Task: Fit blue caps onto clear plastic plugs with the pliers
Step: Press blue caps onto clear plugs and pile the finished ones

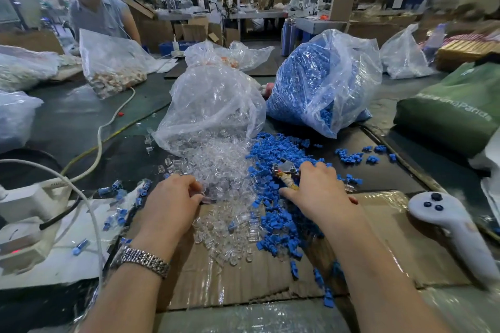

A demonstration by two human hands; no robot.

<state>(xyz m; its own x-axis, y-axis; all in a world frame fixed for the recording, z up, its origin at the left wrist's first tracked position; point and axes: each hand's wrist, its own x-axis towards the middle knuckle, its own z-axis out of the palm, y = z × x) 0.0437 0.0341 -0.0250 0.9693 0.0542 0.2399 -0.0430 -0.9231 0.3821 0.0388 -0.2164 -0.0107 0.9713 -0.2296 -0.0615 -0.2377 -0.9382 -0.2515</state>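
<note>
A heap of clear plastic plugs (216, 167) spills from an open clear bag (213, 105) in the middle of the table. To its right lies a heap of blue caps (278, 149), with more caps in a second bag (322, 81). My left hand (173, 197) is at the near edge of the clear heap, its fingers curled and pinching a clear plug. My right hand (316, 189) grips the pliers (286, 170), whose metal jaws point away from me over the blue caps. Assembled blue-capped plugs (119, 197) lie scattered at the left.
A cardboard sheet (378, 238) covers the near table. A white controller (454, 227) rests on it at the right. White cables and a power strip (24, 208) lie at the left. A green bag (454, 111) stands at the right. A person (94, 8) stands at the far left behind another bag.
</note>
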